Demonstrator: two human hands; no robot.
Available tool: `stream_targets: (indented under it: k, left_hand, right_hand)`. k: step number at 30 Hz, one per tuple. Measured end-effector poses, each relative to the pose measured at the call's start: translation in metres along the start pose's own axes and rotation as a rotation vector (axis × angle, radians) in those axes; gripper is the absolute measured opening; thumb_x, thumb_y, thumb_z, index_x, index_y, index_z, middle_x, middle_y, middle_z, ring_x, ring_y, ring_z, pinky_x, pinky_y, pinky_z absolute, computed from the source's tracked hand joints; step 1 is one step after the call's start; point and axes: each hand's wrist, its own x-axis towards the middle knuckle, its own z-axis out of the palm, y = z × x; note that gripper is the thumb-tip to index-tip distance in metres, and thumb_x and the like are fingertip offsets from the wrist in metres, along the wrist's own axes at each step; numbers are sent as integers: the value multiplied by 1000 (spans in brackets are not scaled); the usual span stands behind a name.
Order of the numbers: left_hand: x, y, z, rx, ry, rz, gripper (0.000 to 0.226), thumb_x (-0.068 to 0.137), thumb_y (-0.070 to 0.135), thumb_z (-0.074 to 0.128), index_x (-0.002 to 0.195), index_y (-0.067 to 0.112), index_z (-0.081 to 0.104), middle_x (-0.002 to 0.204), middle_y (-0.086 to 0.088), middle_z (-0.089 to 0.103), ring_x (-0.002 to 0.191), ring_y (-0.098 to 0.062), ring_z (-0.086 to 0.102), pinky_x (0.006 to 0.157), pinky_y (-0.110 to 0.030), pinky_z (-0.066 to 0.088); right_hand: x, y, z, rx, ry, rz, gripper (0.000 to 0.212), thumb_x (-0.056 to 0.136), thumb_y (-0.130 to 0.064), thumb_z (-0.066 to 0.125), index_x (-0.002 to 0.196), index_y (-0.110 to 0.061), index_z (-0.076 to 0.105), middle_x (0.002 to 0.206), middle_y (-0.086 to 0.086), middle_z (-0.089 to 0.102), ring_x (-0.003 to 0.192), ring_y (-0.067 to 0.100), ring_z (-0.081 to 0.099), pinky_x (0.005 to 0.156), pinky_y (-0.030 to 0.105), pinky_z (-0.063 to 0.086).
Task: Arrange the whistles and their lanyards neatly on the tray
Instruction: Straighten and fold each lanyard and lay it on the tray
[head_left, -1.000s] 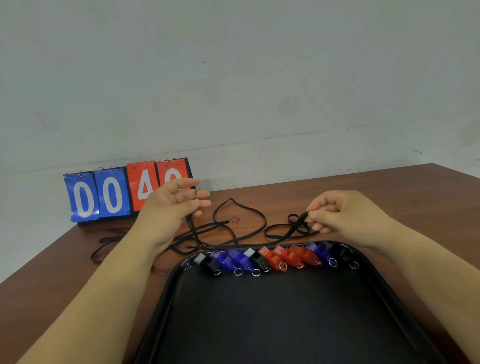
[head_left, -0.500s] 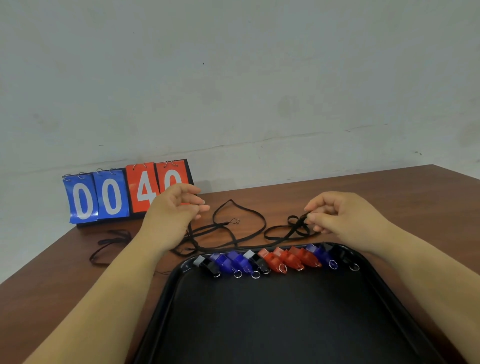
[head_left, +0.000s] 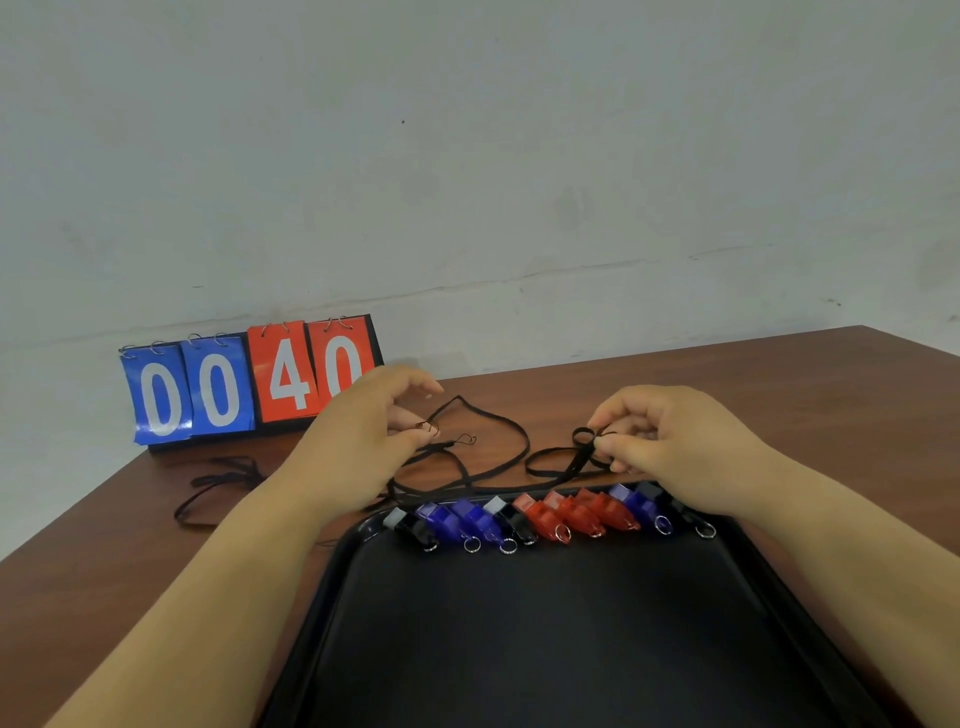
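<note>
A brown wooden table (head_left: 779, 395) stands against a bare grey wall, with a black tray (head_left: 519, 649) at its near edge. Along the tray's far rim the whistles (head_left: 545, 517) already lie side by side in a row of black, blue and red, rings pointing to the tray's middle. That part looks done.

The lanyards (head_left: 498, 452) are not. They sprawl in loose black loops on the table just beyond the tray's far rim, and a separate cord bundle (head_left: 218, 483) lies beyond the tray's far left corner, in front of a flip scoreboard (head_left: 249, 384). All the cords have yet to be gathered and laid on the tray.

The right hand (head_left: 670, 441), beyond the tray's far right corner, pinches a bunched loop of cord between thumb and fingertips, as it did a second ago. The left hand (head_left: 363, 431), whose fingers were spread a second ago, has since curled and now seems to pinch a thin cord end.
</note>
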Motion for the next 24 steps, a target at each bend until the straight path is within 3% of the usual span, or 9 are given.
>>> stream_targets:
  k: [4, 8, 13, 19, 24]
  left_hand:
    - [-1, 5, 3, -53, -21, 9, 37, 92, 18, 76, 108, 47, 59, 105, 21, 69, 93, 12, 68, 89, -18, 52]
    - [-4, 17, 12, -24, -89, 80, 44, 91, 17, 76, 120, 43, 55, 107, 21, 66, 92, 7, 70, 91, -20, 56]
    - [-7, 28, 20, -16, -166, 116, 58, 91, 20, 76, 128, 49, 42, 118, 25, 59, 93, 7, 70, 95, -27, 56]
    - [-10, 35, 26, -14, -191, 158, 68, 87, 15, 80, 126, 51, 38, 123, 26, 57, 85, 8, 71, 89, -29, 60]
    - [-12, 38, 31, -41, -245, 173, 71, 85, 10, 80, 130, 47, 39, 129, 26, 55, 86, 4, 73, 88, -31, 61]
  right_hand:
    - [-2, -5, 2, -77, -11, -44, 19, 95, -23, 69, 103, -40, 68, 88, -15, 75, 76, -4, 72, 73, 22, 59]
    - [-7, -19, 4, -182, -30, -145, 25, 96, -27, 68, 111, -46, 63, 88, -24, 70, 81, -13, 65, 67, 6, 49]
    - [-12, -34, 15, -169, -44, -260, 26, 93, -26, 71, 113, -42, 65, 88, -20, 70, 84, -6, 66, 72, 11, 51]
    - [-13, -31, 29, -160, -138, -288, 26, 92, -29, 72, 114, -41, 64, 87, -17, 70, 82, 0, 66, 74, 20, 54]
    - [-14, -31, 34, -121, -123, -291, 29, 92, -27, 72, 116, -40, 61, 84, -15, 71, 77, 1, 67, 72, 19, 54]
